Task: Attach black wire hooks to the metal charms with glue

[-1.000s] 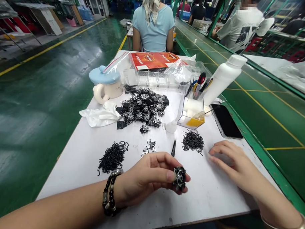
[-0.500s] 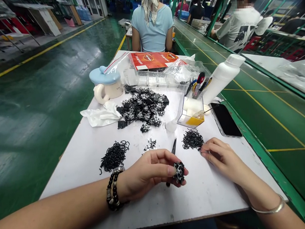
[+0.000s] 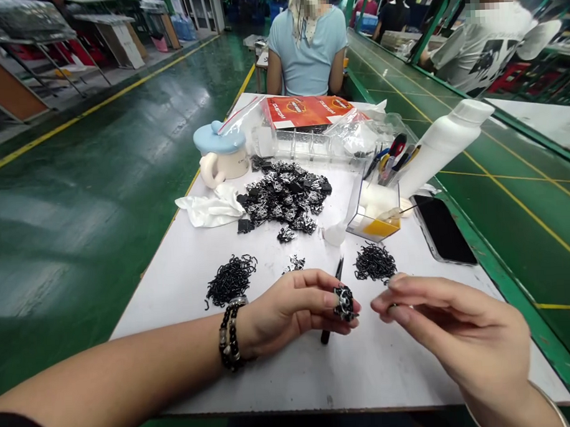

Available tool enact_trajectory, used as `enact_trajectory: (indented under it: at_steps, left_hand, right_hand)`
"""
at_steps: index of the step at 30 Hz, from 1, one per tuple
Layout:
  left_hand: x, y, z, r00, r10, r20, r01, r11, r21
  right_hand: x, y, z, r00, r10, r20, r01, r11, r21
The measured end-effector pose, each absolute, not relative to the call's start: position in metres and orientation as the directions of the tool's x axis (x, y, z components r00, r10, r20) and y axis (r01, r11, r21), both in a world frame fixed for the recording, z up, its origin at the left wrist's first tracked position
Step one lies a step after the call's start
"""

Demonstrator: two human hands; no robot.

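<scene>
Between the thumb and fingers of my left hand (image 3: 286, 313) is a small black-and-silver part (image 3: 345, 303), raised above the table. My right hand (image 3: 467, 338) is just to its right, thumb and fingertips pinched together; a tiny dark bit shows there, too small to name. Tweezers (image 3: 339, 267) lie on the table, partly hidden behind my left hand. Small curved black pieces form one pile (image 3: 374, 261) beyond my right fingertips and another pile (image 3: 230, 281) beyond my left wrist. Some small silver pieces (image 3: 295, 263) show past my left fingers.
Farther back is a heap of black-and-silver parts (image 3: 284, 195). A lidded mug (image 3: 224, 162) and crumpled tissue (image 3: 210, 208) stand left of it. To the right are a clear tool box (image 3: 374, 220), white bottle (image 3: 444, 145) and phone (image 3: 444, 230). A person (image 3: 307, 51) sits beyond the table.
My right hand has left the right-hand pile of black pieces and come nearer to me and toward the part in my left hand. The whole view has shifted slightly; my left hand keeps its hold.
</scene>
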State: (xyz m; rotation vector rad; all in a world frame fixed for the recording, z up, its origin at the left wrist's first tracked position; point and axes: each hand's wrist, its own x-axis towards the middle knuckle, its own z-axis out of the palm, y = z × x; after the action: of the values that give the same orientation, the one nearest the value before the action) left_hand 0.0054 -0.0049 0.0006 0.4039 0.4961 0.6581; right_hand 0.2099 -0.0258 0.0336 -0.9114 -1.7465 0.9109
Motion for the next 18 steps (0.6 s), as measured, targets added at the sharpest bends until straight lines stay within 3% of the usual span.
enact_trajectory:
  at_steps: [4, 12, 18]
  left_hand:
    - [0.005, -0.003, 0.002, 0.677, 0.674, -0.297, -0.505, 0.718, 0.478]
    - [0.002, 0.001, 0.001, 0.667, 0.686, -0.291, -0.573, 0.722, 0.388]
    - [0.003, 0.000, 0.004, 0.628, 0.691, -0.358, -0.564, 0.721, 0.403]
  right_hand:
    - [0.194, -0.013, 0.043, -0.320, 0.855, 0.408, 0.154, 0.472, -0.868]
    - [0.179, -0.011, 0.023, -0.239, 0.924, 0.299, -0.021, 0.303, -0.953]
    - [0.180, -0.011, 0.016, -0.250, 0.936, 0.248, 0.117, 0.283, -0.952]
